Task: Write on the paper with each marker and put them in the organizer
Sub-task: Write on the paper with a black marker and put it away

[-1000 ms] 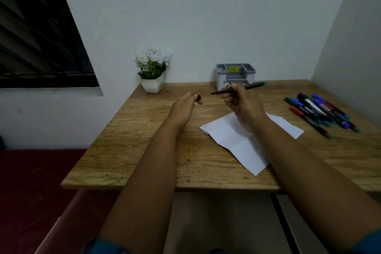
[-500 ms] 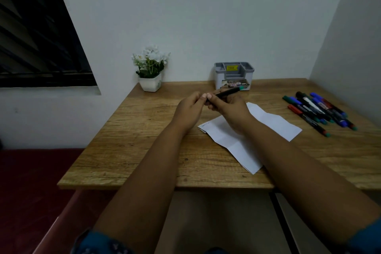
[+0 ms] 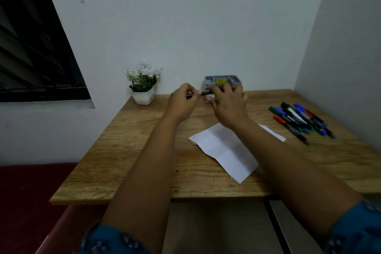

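Note:
A black marker (image 3: 205, 93) is held level between both hands, just in front of the grey organizer (image 3: 222, 80) at the back of the desk. My left hand (image 3: 181, 103) pinches the marker's left end with fingertips and thumb. My right hand (image 3: 226, 105) covers its right part, fingers curled over it, and hides that end as well as the organizer's front. The creased white paper (image 3: 224, 148) lies flat on the desk below my right forearm. Several loose markers (image 3: 299, 119) with green, red, blue and black caps lie in a row at the right.
A white pot of white flowers (image 3: 144, 86) stands at the back left of the wooden desk (image 3: 134, 150). Walls close the desk in behind and on the right. A dark window is at the left.
My left hand, which held a small cap apart from the marker, met the marker's tip. Both hands then moved away from me toward the organizer with the marker between them.

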